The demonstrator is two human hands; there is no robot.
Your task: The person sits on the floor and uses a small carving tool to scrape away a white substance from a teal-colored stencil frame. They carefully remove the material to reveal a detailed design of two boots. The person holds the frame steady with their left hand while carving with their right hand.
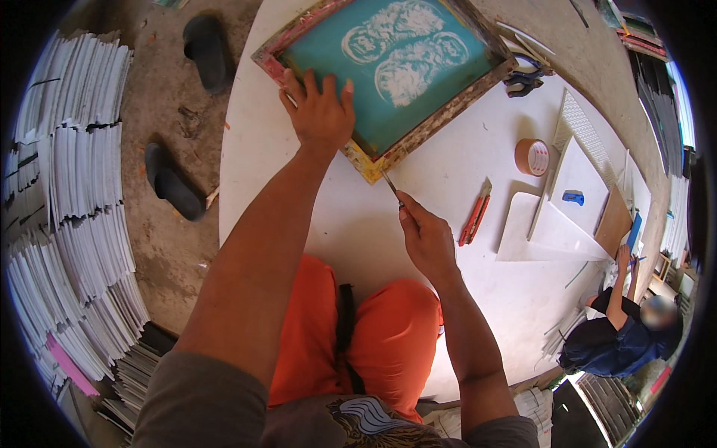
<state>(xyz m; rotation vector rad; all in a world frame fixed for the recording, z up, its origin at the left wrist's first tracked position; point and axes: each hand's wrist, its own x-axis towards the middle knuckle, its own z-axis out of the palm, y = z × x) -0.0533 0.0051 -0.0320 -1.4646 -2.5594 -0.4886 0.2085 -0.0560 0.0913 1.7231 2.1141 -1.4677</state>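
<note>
A silk-screen printing frame (437,125) with worn, paint-stained wooden sides lies on the white table. Its teal mesh (328,52) carries pale patterned oval shapes. My left hand (320,112) rests with spread fingers over the frame's left side and the mesh edge beside it. In my right hand (429,237), the fingers are closed round a thin metal tool (393,187). The tool's tip meets the frame's yellow-stained near corner; its handle is mostly hidden in my grip, and its exact kind is unclear.
Right of my hand lie a red utility knife (476,216), a roll of brown tape (532,157), white boards (567,216) and a small blue cutter (573,197). Scissors (526,75) sit behind the frame. Another person (620,336) works at far right. Paper stacks (75,179) stand left.
</note>
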